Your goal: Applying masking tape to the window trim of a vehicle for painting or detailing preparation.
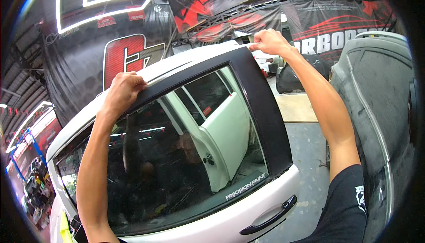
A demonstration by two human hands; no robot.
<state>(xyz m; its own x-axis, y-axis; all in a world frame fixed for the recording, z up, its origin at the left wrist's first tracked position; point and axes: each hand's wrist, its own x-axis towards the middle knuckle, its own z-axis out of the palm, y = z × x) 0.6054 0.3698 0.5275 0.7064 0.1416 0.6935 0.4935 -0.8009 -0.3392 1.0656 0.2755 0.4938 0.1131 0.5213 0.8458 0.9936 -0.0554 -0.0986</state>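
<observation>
A white car door (225,214) stands before me with a smooth matte black window frame (262,110) around dark glass (159,163). My left hand (124,88) pinches the frame's upper edge, fingertips curled over the black strip beside the white roof (186,59). At the upper rear corner, my right hand (270,42) has thumb and fingers closed on the edge; the bit between them is too small to make out. The black door handle (269,216) lies below the glass, which bears white lettering.
A dark grey, dusty-looking vehicle body (375,110) stands close on my right. Grey floor (302,153) and a light board (295,107) show between the two. Printed banners (142,44) hang behind. A yellow-green cloth (64,226) is at the lower left.
</observation>
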